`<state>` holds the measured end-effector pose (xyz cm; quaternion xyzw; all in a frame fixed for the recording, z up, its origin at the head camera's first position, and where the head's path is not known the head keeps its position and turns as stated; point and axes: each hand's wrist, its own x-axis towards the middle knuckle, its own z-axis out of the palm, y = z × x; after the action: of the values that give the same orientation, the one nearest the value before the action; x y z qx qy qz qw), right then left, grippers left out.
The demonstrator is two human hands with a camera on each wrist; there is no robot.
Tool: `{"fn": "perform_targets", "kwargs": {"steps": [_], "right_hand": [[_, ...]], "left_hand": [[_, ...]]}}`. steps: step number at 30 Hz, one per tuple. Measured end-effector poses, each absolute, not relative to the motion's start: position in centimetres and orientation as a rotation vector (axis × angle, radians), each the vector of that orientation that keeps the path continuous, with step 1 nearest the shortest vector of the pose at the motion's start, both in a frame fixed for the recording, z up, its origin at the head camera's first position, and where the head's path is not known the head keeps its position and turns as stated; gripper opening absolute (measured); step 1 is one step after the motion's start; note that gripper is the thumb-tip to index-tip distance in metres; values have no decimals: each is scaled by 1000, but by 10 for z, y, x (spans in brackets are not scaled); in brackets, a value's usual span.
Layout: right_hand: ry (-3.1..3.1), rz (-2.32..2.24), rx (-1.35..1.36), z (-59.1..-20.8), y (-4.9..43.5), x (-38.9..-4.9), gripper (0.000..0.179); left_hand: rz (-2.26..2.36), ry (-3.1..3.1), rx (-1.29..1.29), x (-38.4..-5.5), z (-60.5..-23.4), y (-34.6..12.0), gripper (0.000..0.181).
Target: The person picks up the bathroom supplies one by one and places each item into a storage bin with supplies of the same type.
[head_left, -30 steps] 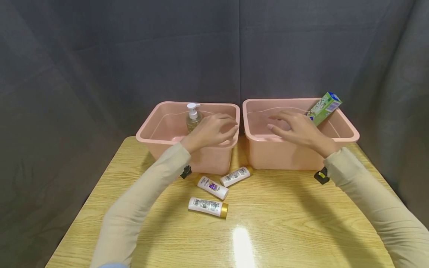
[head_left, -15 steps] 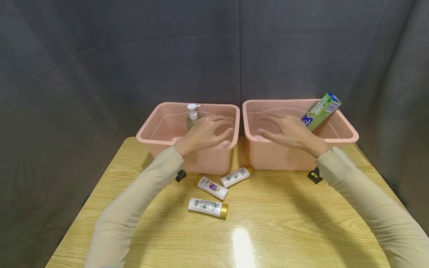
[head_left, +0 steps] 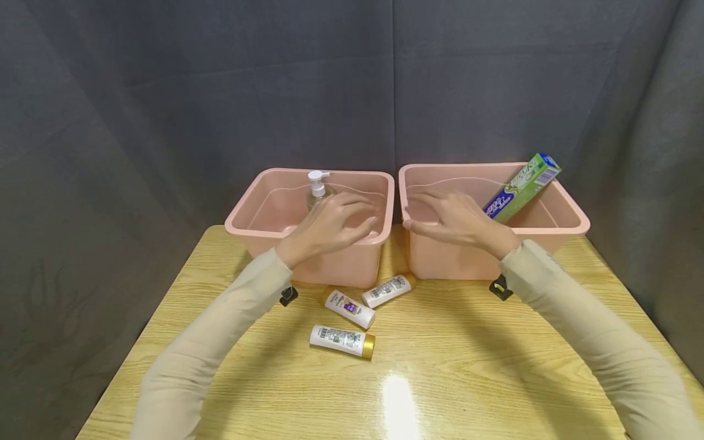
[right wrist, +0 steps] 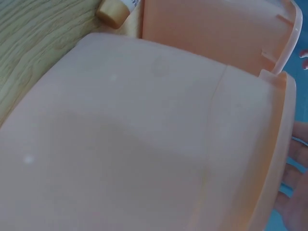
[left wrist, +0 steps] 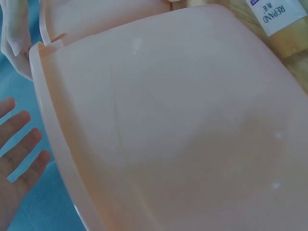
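In the head view my left hand (head_left: 330, 223) hovers above the front rim of the left pink plastic bin (head_left: 324, 266), its fingers extended and holding nothing. A clear bottle with a white pump (head_left: 317, 183) stands inside that bin, partly hidden by the hand. Over the front rim of the right pink bin (head_left: 456, 260) is my right hand (head_left: 456, 220), fingers spread and likewise holding nothing. A long green-and-blue carton (head_left: 522, 186) leans in this bin's right side. Both wrist views show spread fingers beside a bin wall; whether they touch the rims I cannot tell.
On the wooden table (head_left: 467, 366), in front of the bins, lie several things: a white tube with a gold cap (head_left: 338, 340), another with a purple label (head_left: 350, 308), and a third (head_left: 387, 290) close to the gap between the bins. A dark curtain (head_left: 330, 79) hangs behind.
My right hand has shifted left along its bin, uncovering more of the carton. My left hand has drifted slightly left and closer to me. Bins and tubes look unmoved.
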<state>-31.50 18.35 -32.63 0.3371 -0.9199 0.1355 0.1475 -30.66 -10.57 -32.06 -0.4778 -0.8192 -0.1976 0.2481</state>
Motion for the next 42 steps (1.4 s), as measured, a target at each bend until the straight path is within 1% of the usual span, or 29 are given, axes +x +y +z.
{"fn": "perform_targets", "kwargs": {"steps": [16,21,26,34,42], "right_hand": [[-2656,262,1040,-328,156,-319,67],[-2625,242,1077,-330,150,-322,65],[-2622,218,1103,-330,146,-323,64],[-2601,176,1128,-331,144,-323,63],[-2602,151,1146,-331,144,-322,66]], "left_hand": [[-558,-2207,-1327,-291,-327,-113,31],[-569,-2181,-1335,-287,-330,-115,29],[-555,-2145,-1360,-282,-331,-118,27],[-582,-2142,-1368,-276,-335,-121,30],[-639,-2035,-1411,-271,-343,-124,25]]}}
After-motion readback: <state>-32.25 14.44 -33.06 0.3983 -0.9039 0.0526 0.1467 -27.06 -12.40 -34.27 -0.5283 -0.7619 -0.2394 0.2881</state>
